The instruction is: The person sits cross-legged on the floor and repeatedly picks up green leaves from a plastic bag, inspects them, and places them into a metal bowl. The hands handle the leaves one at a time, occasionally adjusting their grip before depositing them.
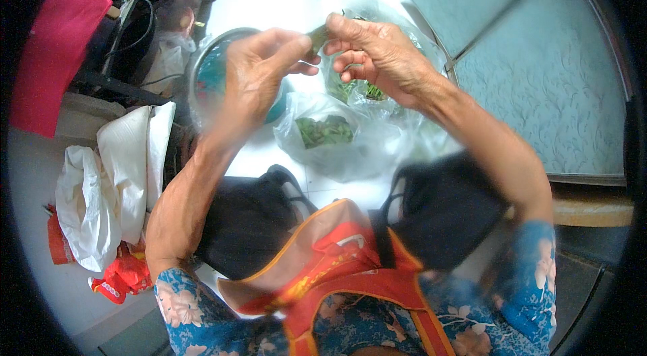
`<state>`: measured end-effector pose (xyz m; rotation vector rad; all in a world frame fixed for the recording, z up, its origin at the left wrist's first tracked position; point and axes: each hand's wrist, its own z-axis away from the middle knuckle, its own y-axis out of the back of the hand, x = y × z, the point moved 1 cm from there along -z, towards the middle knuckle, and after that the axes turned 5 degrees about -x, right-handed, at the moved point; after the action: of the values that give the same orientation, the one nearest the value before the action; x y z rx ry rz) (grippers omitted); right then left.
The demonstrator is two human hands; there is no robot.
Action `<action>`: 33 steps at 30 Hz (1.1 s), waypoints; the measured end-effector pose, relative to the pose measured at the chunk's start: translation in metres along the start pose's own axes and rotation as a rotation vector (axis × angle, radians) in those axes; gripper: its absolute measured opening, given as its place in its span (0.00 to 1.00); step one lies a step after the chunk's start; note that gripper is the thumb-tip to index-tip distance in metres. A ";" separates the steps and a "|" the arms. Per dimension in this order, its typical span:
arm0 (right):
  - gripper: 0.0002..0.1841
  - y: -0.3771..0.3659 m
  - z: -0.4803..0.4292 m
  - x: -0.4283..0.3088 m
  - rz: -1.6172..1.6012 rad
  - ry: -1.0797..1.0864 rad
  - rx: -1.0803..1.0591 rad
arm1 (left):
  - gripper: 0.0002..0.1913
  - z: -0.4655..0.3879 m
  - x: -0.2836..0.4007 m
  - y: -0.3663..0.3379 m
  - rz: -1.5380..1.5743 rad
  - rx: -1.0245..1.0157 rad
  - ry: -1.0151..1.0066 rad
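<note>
Raised in front of me, both hands pinch one dark green leafy piece point(317, 37) between them. My left hand point(268, 58) has thumb and fingers closed on its left end, and my right hand point(371, 50) grips its right end. Below them a clear plastic bag point(374, 154) stands open on the white floor, with green leaves point(326, 131) inside. Behind my right hand is another clear plastic bag point(432, 53) with thin green stalks point(375, 92), partly hidden. A round metal-rimmed basin point(194, 70) with a teal inside is partly covered by my left hand.
Light blue patterned cabinet doors point(541, 63) stand at the right. A dark shelf with cables and a hanging pink cloth point(63, 53) is at the left. White sacks point(124, 174) and red plastic bags point(126, 272) lie below it. My knees flank the near floor.
</note>
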<state>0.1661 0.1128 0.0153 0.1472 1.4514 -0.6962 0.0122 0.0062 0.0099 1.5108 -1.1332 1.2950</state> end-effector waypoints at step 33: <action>0.10 0.005 -0.002 0.004 0.412 0.093 -0.042 | 0.14 0.001 -0.001 -0.009 0.091 0.021 0.189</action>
<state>0.1667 0.1169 0.0099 0.4373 1.4630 -0.3255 0.0210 0.0074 0.0088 1.3332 -1.0785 1.4828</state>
